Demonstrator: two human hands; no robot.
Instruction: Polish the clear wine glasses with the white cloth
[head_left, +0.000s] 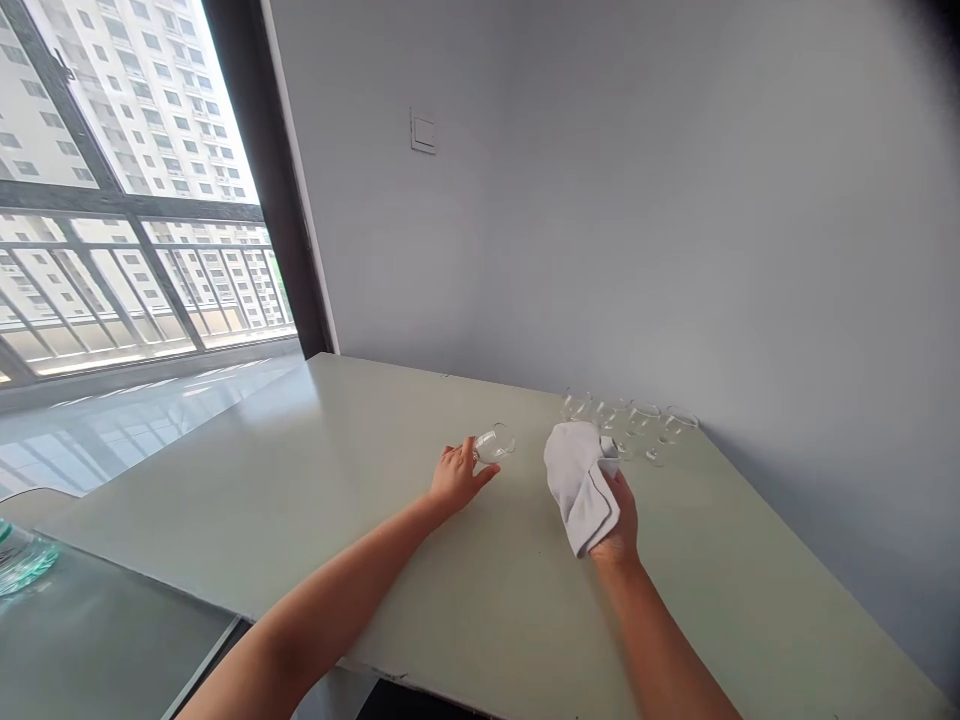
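Note:
My left hand (456,477) is closed around the stem end of a small clear stemmed glass (495,444). The glass is tilted on its side, its bowl pointing right, just over the table. A folded white cloth (581,480) is draped over my right hand (621,520), whose fingers are mostly hidden beneath it. Behind the cloth, several clear stemmed glasses (643,418) stand in a row near the wall; the cloth covers part of them.
The pale table (360,470) reaches back to the grey wall (675,200). At the lower left lies a darker glass-like surface (97,640) with a greenish glass vessel (26,560) on it. Large windows (135,200) fill the left side.

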